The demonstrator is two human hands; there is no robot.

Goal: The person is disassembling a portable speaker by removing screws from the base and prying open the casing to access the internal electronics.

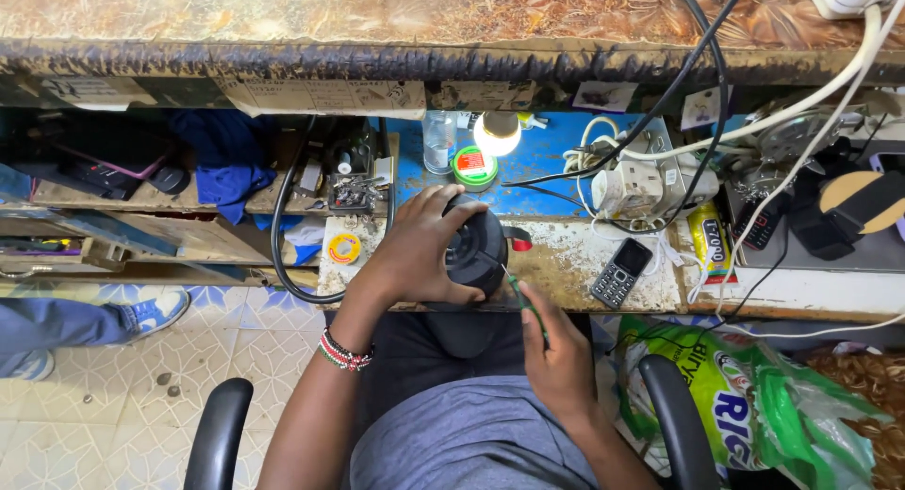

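**A:** What did the left hand (415, 250) have hold of?

**B:** A round black device (474, 253), a small speaker by the look of it, though I could not tell for sure. It sat at the near edge of the workbench (566, 259), close to the centre of the view. The fingers were spread wide over its top and curled round it, the thumb at about twelve o'clock on its rim.

**A:** And the right hand (558, 353)?

**B:** It was at five o'clock from the device, fingers closed narrow on a thin green-handled screwdriver (524, 306). The tip pointed up toward eleven o'clock and met the device's right side.

**A:** What lay around it?

**B:** A dark keypad phone (621, 272) at three o'clock, just beside. A green round tin (475, 166) and a lit bulb (497, 132) at twelve o'clock. A yellow tape roll (344, 248) at nine o'clock. A white adapter (630, 186) with cables at two o'clock.

**A:** Anything on the wrist?

**B:** A beaded bracelet (345, 353) on the left one.
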